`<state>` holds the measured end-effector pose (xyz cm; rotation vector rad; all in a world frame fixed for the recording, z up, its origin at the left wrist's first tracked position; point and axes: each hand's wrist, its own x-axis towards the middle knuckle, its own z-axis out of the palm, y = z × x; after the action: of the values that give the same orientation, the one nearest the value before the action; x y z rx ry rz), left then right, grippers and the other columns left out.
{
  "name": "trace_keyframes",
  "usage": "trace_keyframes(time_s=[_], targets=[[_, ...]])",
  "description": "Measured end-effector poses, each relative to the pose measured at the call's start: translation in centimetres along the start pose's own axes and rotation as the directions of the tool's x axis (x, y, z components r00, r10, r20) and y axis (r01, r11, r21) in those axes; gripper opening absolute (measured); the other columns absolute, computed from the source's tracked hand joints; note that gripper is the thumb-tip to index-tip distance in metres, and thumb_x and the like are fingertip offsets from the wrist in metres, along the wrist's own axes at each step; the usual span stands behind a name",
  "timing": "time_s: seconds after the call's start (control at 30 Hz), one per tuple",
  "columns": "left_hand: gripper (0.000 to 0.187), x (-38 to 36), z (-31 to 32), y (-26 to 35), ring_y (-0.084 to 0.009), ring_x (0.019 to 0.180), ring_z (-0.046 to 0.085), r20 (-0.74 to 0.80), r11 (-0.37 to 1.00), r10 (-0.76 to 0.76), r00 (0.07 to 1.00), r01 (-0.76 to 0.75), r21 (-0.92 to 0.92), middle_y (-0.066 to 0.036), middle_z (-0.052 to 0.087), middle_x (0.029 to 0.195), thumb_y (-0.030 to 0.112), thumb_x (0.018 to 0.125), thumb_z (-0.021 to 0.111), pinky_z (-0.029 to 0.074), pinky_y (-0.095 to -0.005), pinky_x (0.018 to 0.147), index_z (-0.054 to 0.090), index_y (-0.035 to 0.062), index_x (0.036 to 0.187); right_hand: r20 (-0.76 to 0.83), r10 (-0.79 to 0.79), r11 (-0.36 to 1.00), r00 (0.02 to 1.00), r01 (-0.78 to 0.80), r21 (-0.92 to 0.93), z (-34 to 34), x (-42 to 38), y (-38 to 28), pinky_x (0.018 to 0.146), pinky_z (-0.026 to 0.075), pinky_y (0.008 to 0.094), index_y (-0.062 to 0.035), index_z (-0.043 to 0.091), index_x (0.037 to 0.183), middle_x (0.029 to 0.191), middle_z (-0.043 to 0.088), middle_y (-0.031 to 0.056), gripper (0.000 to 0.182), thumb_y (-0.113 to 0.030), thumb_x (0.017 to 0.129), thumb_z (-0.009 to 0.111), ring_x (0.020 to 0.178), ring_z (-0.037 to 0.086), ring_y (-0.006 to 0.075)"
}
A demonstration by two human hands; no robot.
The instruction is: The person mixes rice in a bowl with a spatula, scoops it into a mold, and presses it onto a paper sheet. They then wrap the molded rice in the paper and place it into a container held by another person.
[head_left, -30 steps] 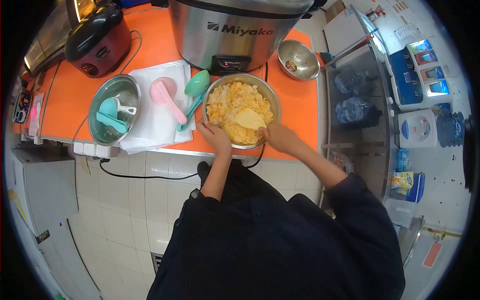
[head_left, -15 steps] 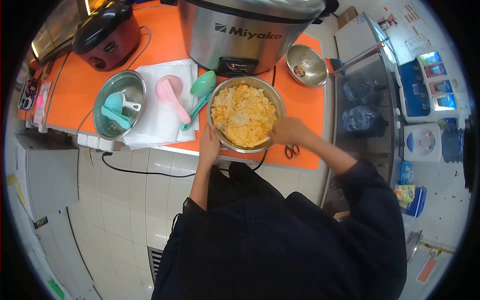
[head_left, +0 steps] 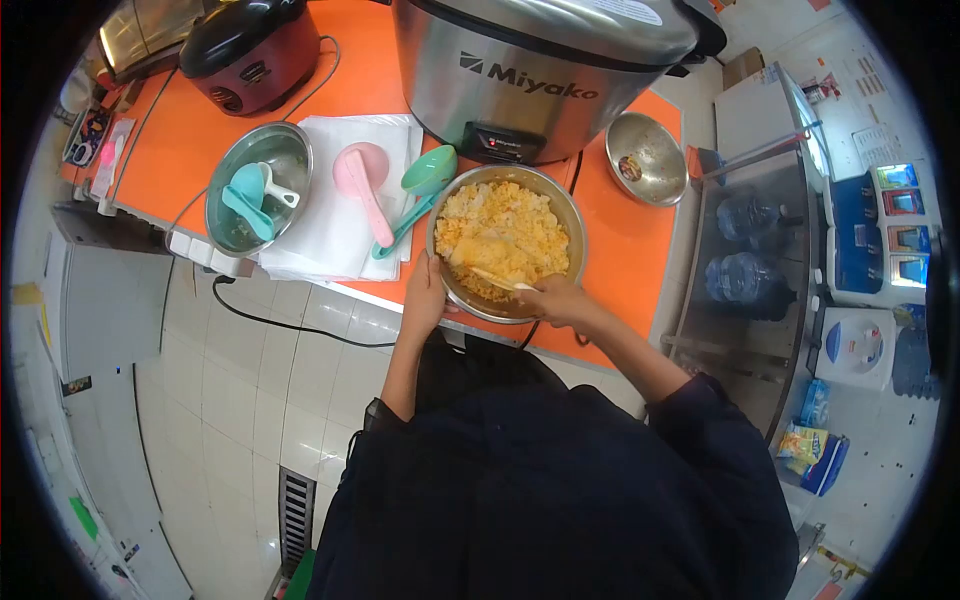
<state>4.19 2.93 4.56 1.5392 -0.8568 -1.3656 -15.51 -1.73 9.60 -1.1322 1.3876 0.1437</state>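
Note:
A metal mixing bowl [head_left: 578,240] full of orange-yellow rice [head_left: 505,215] sits at the front edge of the orange table. My left hand [head_left: 427,292] grips its left rim, thumb on the edge and fingers around the outside. In my right hand [head_left: 557,302] is a pale rice paddle [head_left: 492,277], its blade in the rice near the front of the bowl. Just beyond the left rim lie a green cup [head_left: 430,171] and a teal-handled utensil [head_left: 404,229]. Beside them a pink scoop [head_left: 371,205] rests on white paper sheets [head_left: 318,160].
A large Miyako rice cooker [head_left: 535,105] stands behind the bowl, and a smaller red-black cooker [head_left: 250,62] at back left. Another metal bowl [head_left: 216,200] holds teal and white scoops. A smaller metal bowl [head_left: 660,150] stands right. A black cable [head_left: 290,328] hangs below the table edge.
My right hand has moved left and inward from the bowl's right rim, bringing the paddle further into the rice. My left hand keeps its hold. The whole view has shifted slightly.

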Motion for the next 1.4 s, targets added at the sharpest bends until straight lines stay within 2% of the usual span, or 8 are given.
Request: trace_keyframes(time_s=[0.2,0.63,0.8,0.87,0.93,1.1,1.3,1.4], targets=[[0.03,0.3,0.4,-0.2,-0.0142,0.049,0.057,-0.077,0.993,0.076,0.994,-0.068,0.092,-0.008,0.053,0.071,0.025,0.093,0.025,0.048,-0.0213,0.037,0.042,0.0033,0.106,0.427,0.049,0.829,0.903,-0.275,0.487,-5.2,2.4,0.9,0.029,0.017,0.0153,-0.006,0.047,0.074,0.05,0.028,-0.0086,0.025,-0.028,0.085,0.053,0.035,0.022,0.0001],[0.028,-0.2,0.4,-0.3,-0.0214,0.056,0.059,-0.124,0.977,0.111,0.986,-0.086,0.196,-0.013,0.053,0.073,0.024,0.093,0.027,0.049,-0.0298,0.045,0.042,0.0016,0.102,0.566,0.042,0.707,0.823,-0.425,0.566,-10.3,4.0,1.1,0.027,0.019,0.0104,-0.0058,0.044,0.079,0.051,0.027,-0.0085,0.026,-0.03,0.087,0.051,0.037,0.023,-0.0026],[0.02,2.8,-0.4,-4.1,-0.0325,0.079,0.051,-0.137,0.804,0.373,0.918,-0.246,0.541,-0.018,0.049,0.078,0.018,0.092,0.031,0.037,-0.0408,0.072,0.04,-0.0001,0.094,0.194,-0.063,0.996,0.979,0.075,-0.054,-10.3,-3.1,-3.5,0.031,0.025,0.0192,-0.004,0.049,0.082,0.052,0.034,-0.0042,0.034,-0.037,0.089,0.042,0.037,0.029,0.0044],[0.019,2.7,1.1,-2.8,-0.0313,0.077,0.049,-0.255,0.904,0.354,0.9,-0.258,0.341,-0.018,0.048,0.079,0.017,0.092,0.031,0.037,-0.0395,0.071,0.039,-0.0002,0.092,-0.035,-0.13,0.954,0.991,0.116,-0.277,-8.6,-3.5,-2.5,0.031,0.03,0.0236,-0.0028,0.051,0.082,0.051,0.039,-0.0013,0.035,-0.036,0.089,0.042,0.035,0.034,0.0084],[0.018,3.0,2.7,-2.2,-0.03,0.074,0.048,-0.365,0.953,0.303,0.881,-0.278,0.119,-0.018,0.047,0.08,0.016,0.091,0.031,0.037,-0.0382,0.07,0.038,-0.0002,0.09,-0.101,-0.878,0.273,0.467,0.317,-0.908,-5.6,-0.1,2.2,0.037,0.04,0.033,-0.0005,0.056,0.084,0.052,0.049,0.0082,0.035,-0.032,0.089,0.042,0.042,0.051,0.0217],[0.016,2.9,4.1,-1.9,-0.0293,0.073,0.047,-0.54,0.954,0.289,0.791,-0.288,0.089,-0.018,0.046,0.079,0.014,0.091,0.031,0.037,-0.0376,0.069,0.036,-0.0006,0.088,-0.484,-0.357,0.711,0.799,-0.104,-0.696,5.0,-0.3,1.3,0.055,0.048,0.04,0.0027,0.059,0.08,0.069,0.059,0.0168,0.035,-0.026,0.088,0.041,0.064,0.061,0.031],[0.014,2.7,4.3,-1.9,-0.0314,0.075,0.047,-0.546,0.97,0.231,0.805,-0.236,0.063,-0.018,0.046,0.082,0.012,0.091,0.031,0.037,-0.0377,0.07,0.036,-0.0005,0.089,-0.227,-0.484,0.543,0.845,0.087,-0.835,4.8,-1.6,0.8,0.06,0.048,0.0411,-0.0014,0.06,0.082,0.073,0.059,0.0172,0.028,-0.024,0.086,0.044,0.073,0.061,0.0306],[0.013,2.8,4.4,-2.3,-0.0319,0.076,0.047,-0.542,0.962,0.256,0.8,-0.266,0.061,-0.019,0.046,0.083,0.012,0.091,0.031,0.037,-0.0381,0.07,0.036,-0.0004,0.09,0.116,-0.207,0.401,0.971,0.192,-0.896,-0.7,-4.0,-4.3,0.063,0.047,0.0428,0.0052,0.055,0.089,0.076,0.059,0.0205,0.046,-0.034,0.091,0.032,0.072,0.06,0.0305]])
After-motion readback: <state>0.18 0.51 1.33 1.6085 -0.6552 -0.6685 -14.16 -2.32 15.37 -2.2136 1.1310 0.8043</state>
